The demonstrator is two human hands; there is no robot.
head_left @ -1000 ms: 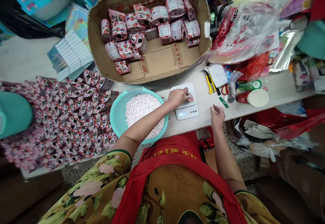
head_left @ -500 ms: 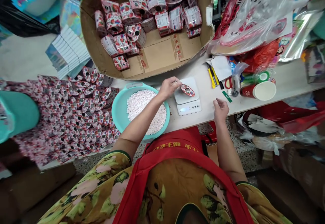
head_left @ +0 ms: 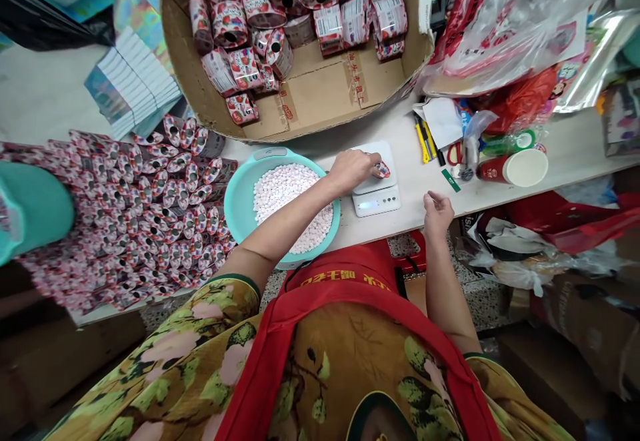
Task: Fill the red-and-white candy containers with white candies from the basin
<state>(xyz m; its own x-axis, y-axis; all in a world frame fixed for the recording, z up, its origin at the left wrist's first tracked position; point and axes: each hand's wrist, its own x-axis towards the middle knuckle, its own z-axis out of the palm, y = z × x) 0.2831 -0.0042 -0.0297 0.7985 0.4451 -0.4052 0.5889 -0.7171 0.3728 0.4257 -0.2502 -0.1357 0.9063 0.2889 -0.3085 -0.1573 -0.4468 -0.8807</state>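
My left hand [head_left: 356, 168] reaches across the bowl to a white digital scale [head_left: 376, 202]. Its fingers are closed on a small red printed candy packet [head_left: 383, 170] over the weighing plate; the fingers partly cover it, and I cannot tell whether it touches the plate. Under my left forearm stands a turquoise bowl [head_left: 235, 206] with many small pale pink candies [head_left: 280, 191] inside. My right hand [head_left: 439, 214] hovers at the table's front edge, right of the scale. Its fingers are loosely curled, thumb apart, and nothing shows in them.
A cardboard box [head_left: 320, 109] behind holds several rolled packets. Upright packets [head_left: 170, 214] crowd the left, beside a turquoise bucket [head_left: 35, 208]. To the right lie a yellow cutter [head_left: 425, 141], a paper cup [head_left: 525, 167], tape [head_left: 524, 139] and plastic bags [head_left: 505, 34].
My left hand has moved right and brought the packet further over the scale, its fingers now covering more of it. My right hand stays about where it was. The view has shifted slightly.
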